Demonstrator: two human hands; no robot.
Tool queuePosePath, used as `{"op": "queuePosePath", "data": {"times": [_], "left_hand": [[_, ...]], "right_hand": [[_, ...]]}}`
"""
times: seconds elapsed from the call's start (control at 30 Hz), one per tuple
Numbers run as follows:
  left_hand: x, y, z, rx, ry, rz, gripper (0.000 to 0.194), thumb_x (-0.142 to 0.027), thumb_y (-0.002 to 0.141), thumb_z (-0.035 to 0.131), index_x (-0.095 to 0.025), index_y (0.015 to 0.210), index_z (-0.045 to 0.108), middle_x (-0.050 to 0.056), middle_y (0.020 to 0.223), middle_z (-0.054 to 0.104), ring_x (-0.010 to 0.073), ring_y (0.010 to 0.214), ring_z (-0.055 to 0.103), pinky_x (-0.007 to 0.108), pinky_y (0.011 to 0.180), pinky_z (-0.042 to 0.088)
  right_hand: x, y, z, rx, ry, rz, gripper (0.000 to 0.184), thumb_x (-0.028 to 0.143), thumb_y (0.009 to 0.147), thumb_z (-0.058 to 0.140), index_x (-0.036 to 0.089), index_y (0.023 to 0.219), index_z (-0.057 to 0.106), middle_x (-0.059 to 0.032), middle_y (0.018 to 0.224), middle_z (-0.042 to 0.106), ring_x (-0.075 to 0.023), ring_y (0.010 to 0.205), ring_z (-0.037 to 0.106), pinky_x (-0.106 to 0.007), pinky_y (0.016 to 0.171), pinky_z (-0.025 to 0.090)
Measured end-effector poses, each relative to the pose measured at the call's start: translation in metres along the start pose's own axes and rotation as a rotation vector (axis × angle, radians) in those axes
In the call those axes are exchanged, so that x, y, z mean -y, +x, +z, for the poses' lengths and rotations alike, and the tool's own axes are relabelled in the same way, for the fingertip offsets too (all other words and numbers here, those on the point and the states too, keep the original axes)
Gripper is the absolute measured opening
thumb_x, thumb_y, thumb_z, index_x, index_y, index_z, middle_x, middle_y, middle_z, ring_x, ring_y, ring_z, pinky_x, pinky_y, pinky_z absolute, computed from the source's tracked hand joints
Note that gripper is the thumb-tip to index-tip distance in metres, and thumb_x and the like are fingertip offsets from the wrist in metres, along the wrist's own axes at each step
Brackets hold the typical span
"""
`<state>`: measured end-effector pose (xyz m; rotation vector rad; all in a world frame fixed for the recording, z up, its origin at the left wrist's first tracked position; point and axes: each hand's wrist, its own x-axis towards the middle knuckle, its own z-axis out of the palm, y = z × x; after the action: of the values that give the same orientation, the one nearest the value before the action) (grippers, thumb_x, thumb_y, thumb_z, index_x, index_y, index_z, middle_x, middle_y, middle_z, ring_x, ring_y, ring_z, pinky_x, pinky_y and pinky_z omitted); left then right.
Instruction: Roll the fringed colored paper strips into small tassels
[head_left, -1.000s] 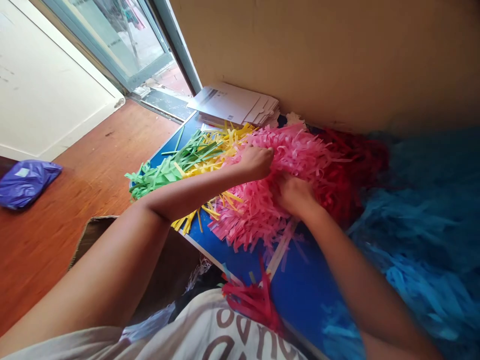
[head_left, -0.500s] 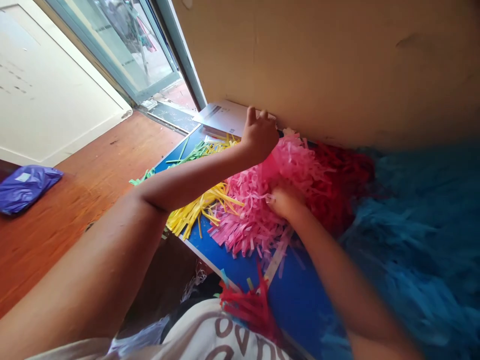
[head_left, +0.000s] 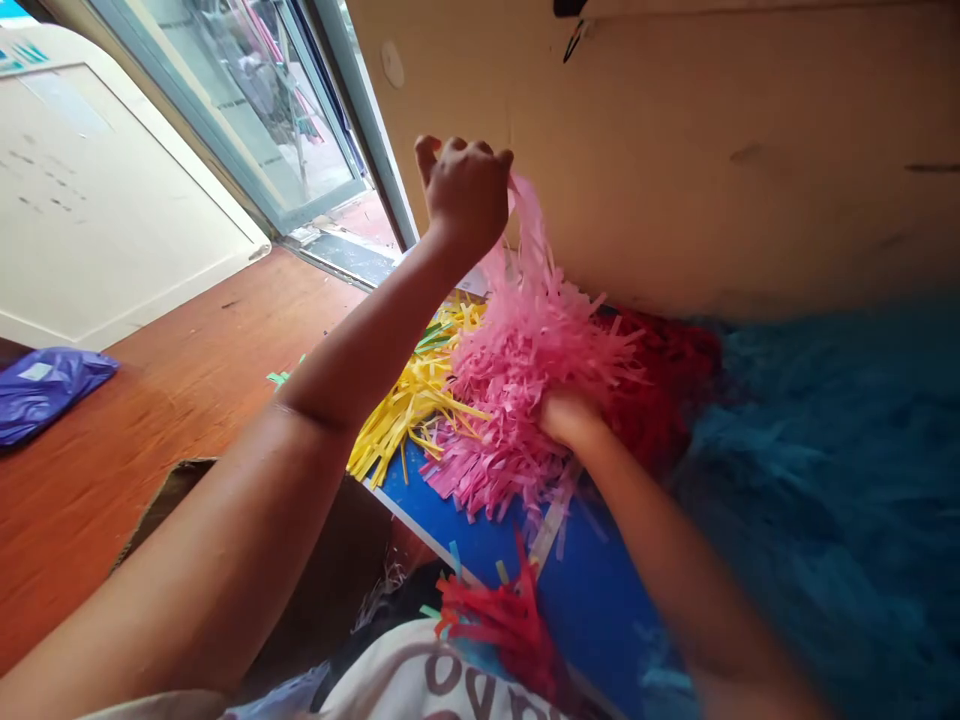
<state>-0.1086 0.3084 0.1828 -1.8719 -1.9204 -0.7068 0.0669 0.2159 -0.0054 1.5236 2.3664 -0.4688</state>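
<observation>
Head view: your left hand (head_left: 465,190) pinches the top of the pink paper strips (head_left: 525,380). Your right hand (head_left: 570,418) pushes into them lower down, apart, on the blue counter (head_left: 600,600).

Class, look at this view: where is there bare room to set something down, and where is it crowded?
Bare blue board lies between the pink strips, the red strips and the right forearm. Crowded: yellow strips against pink.
</observation>
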Motion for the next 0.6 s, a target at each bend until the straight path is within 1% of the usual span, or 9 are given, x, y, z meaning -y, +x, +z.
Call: {"op": "queuePosePath", "data": {"times": [0.07, 0.13, 0.2, 0.27, 0.3, 0.37, 0.43, 0.5, 0.6], "left_hand": [[-0.004, 0.014, -0.021, -0.059, 0.002, -0.034, 0.031, -0.024, 0.099, 0.037, -0.028, 0.106, 0.067, 0.006, 0.107, 0.071, 0.0248, 0.108, 0.054, 0.056, 0.109, 0.026], [-0.014, 0.012, -0.039, -0.142, -0.007, 0.024, 0.031, -0.03, 0.102, 0.035, -0.025, 0.107, 0.065, 0.006, 0.109, 0.069, 0.0236, 0.109, 0.055, 0.053, 0.11, 0.028], [-0.027, -0.006, -0.048, -0.215, -0.03, 0.22, 0.036, -0.038, 0.104, 0.033, -0.022, 0.102, 0.064, 0.005, 0.108, 0.067, 0.023, 0.111, 0.056, 0.05, 0.112, 0.029], [-0.04, -0.036, -0.05, -0.2, -0.028, 0.451, 0.038, -0.038, 0.104, 0.031, -0.02, 0.096, 0.064, 0.004, 0.101, 0.066, 0.0224, 0.108, 0.058, 0.049, 0.111, 0.031], [-0.046, -0.052, -0.05, -0.182, -0.025, 0.512, 0.039, -0.036, 0.105, 0.03, -0.02, 0.094, 0.064, 0.004, 0.097, 0.066, 0.0217, 0.104, 0.059, 0.047, 0.109, 0.034], [-0.057, -0.082, -0.052, -0.164, -0.029, 0.524, 0.036, -0.031, 0.104, 0.032, -0.019, 0.096, 0.065, 0.004, 0.091, 0.064, 0.0204, 0.098, 0.061, 0.042, 0.103, 0.039], [-0.063, -0.105, -0.059, -0.151, -0.033, 0.485, 0.03, -0.026, 0.102, 0.037, -0.021, 0.106, 0.066, 0.005, 0.088, 0.063, 0.02, 0.095, 0.06, 0.038, 0.098, 0.041], [-0.064, -0.125, -0.072, -0.126, -0.024, 0.471, 0.029, -0.024, 0.098, 0.044, -0.023, 0.117, 0.065, 0.006, 0.089, 0.063, 0.0207, 0.093, 0.059, 0.038, 0.095, 0.042], [-0.056, -0.16, -0.088, -0.111, -0.019, 0.47, 0.035, -0.023, 0.094, 0.049, -0.026, 0.126, 0.063, 0.006, 0.09, 0.064, 0.0217, 0.091, 0.058, 0.04, 0.095, 0.04]], "right_hand": [[-0.002, -0.008, -0.006, -0.037, -0.001, -0.026, 0.03, 0.015, 0.088, 0.051, 0.01, 0.106, 0.075, -0.02, 0.112, 0.072, -0.0286, 0.106, 0.069, -0.034, 0.088, 0.051], [-0.004, -0.027, -0.016, -0.091, -0.002, -0.036, 0.031, 0.015, 0.089, 0.049, 0.011, 0.108, 0.074, -0.0186, 0.113, 0.072, -0.0273, 0.104, 0.07, -0.034, 0.09, 0.051], [-0.002, -0.057, -0.026, -0.221, 0.046, -0.064, 0.034, 0.019, 0.092, 0.046, 0.016, 0.116, 0.071, -0.0147, 0.12, 0.07, -0.0249, 0.106, 0.069, -0.033, 0.093, 0.05], [0.009, -0.092, -0.033, -0.437, 0.222, -0.152, 0.037, 0.025, 0.096, 0.041, 0.022, 0.122, 0.067, -0.0085, 0.122, 0.07, -0.0207, 0.106, 0.068, -0.031, 0.094, 0.05], [0.018, -0.107, -0.035, -0.546, 0.349, -0.216, 0.038, 0.027, 0.097, 0.04, 0.023, 0.126, 0.064, -0.0062, 0.12, 0.071, -0.0188, 0.103, 0.068, -0.029, 0.091, 0.05], [0.04, -0.129, -0.035, -0.695, 0.579, -0.326, 0.044, 0.028, 0.097, 0.038, 0.023, 0.138, 0.053, -0.0041, 0.11, 0.073, -0.0169, 0.09, 0.069, -0.027, 0.082, 0.052], [0.061, -0.137, -0.034, -0.736, 0.675, -0.348, 0.056, 0.025, 0.094, 0.037, 0.02, 0.149, 0.036, -0.0032, 0.103, 0.073, -0.0172, 0.079, 0.067, -0.028, 0.074, 0.053], [0.077, -0.137, -0.033, -0.766, 0.69, -0.279, 0.06, 0.023, 0.091, 0.036, 0.016, 0.151, 0.031, -0.0037, 0.097, 0.072, -0.0193, 0.077, 0.067, -0.03, 0.072, 0.053], [0.083, -0.134, -0.031, -0.843, 0.68, -0.093, 0.053, 0.021, 0.094, 0.031, 0.013, 0.145, 0.041, -0.009, 0.098, 0.072, -0.0226, 0.088, 0.068, -0.032, 0.079, 0.053]]}}
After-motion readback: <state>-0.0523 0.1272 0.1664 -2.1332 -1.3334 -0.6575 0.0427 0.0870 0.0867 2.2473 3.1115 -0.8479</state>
